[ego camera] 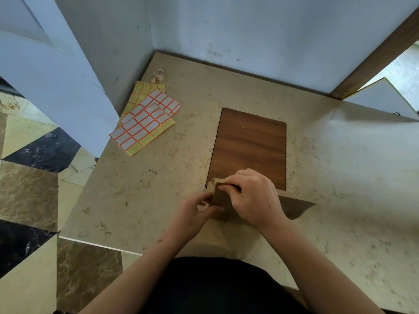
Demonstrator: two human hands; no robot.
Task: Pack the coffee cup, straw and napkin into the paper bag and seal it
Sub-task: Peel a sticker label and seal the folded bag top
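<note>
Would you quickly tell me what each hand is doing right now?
Left hand: closed, pinching a small pale piece at the paper bag's folded top.
Right hand: closed, grip on the bag's top fold.

Brown paper bag stands upright at the near edge of the wooden board, top folded over flat. Fold runs left to right, left corner creased. Cup, straw and napkin not visible.
</note>
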